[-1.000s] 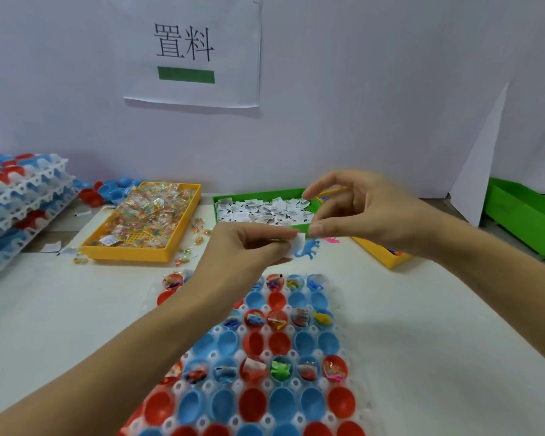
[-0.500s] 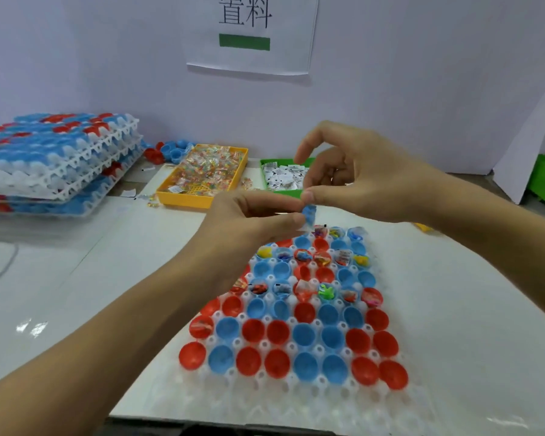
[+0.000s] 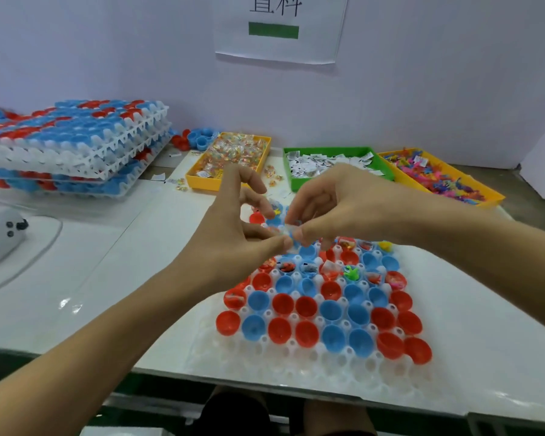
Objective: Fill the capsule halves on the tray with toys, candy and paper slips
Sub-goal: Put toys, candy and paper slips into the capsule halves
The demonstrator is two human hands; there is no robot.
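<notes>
A white tray (image 3: 265,366) in front of me carries red and blue capsule halves (image 3: 328,313). Its far rows hold toys, candy and slips; the near rows are bare cups. Above the far rows my left hand (image 3: 233,234) and my right hand (image 3: 331,202) meet fingertip to fingertip. Between them they pinch a small white paper slip (image 3: 288,229), with a bit of blue showing just under it. A yellow bin of wrapped candy (image 3: 230,160), a green bin of paper slips (image 3: 331,163) and a yellow bin of bright toys (image 3: 438,177) stand behind.
Stacked trays of capsule halves (image 3: 73,146) fill the left side. Loose capsule halves (image 3: 195,138) lie behind the candy bin. A white device (image 3: 0,234) sits at the far left. The table's front edge runs just below the tray. A paper sign (image 3: 277,26) hangs on the wall.
The view has tilted down and shifted left. Both hands have come lower over the tray's far rows, still pinching the slip between them.
</notes>
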